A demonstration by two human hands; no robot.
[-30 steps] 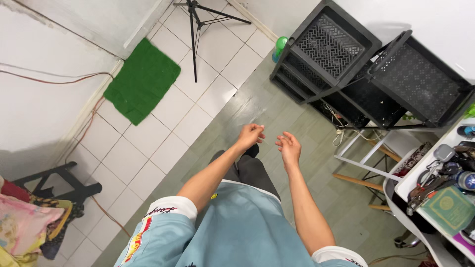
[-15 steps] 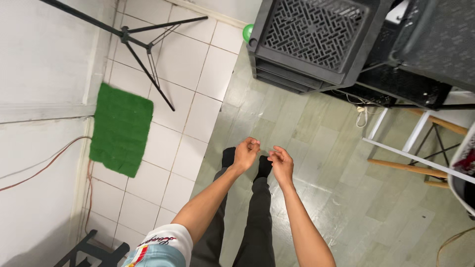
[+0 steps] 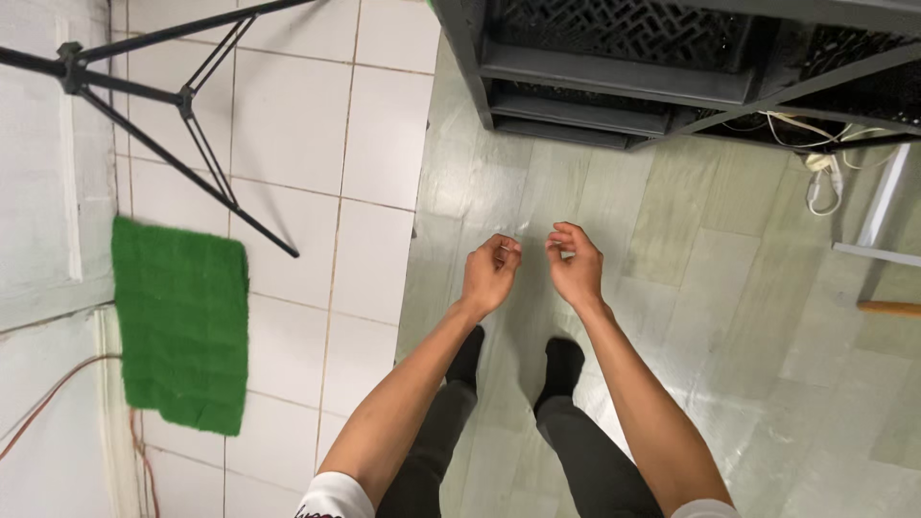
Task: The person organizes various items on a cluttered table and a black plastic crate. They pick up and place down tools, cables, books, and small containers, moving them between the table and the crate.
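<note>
I stand looking down at both hands, held out side by side at waist height over a grey-green vinyl floor [image 3: 729, 317]. My left hand [image 3: 491, 273] has its fingers curled in, thumb against fingertips. A few centimetres away, my right hand [image 3: 576, 269] is curled the same way. A faint pale sliver shows between the two hands; I cannot tell what it is or whether either hand grips it. Below the hands are my feet in black socks [image 3: 561, 364] and dark trousers.
A black perforated crate rack [image 3: 595, 86] stands directly ahead at the top. A black tripod [image 3: 173, 105] and a green mat [image 3: 182, 321] sit on the white tiles at left. A white cable with a plug [image 3: 820, 182] and a white furniture leg [image 3: 883, 206] are at right.
My view has tilted down and moved closer to the rack; the desk and chair at right have left the frame. Both hands stay close together with fingers curled, now slightly higher in view.
</note>
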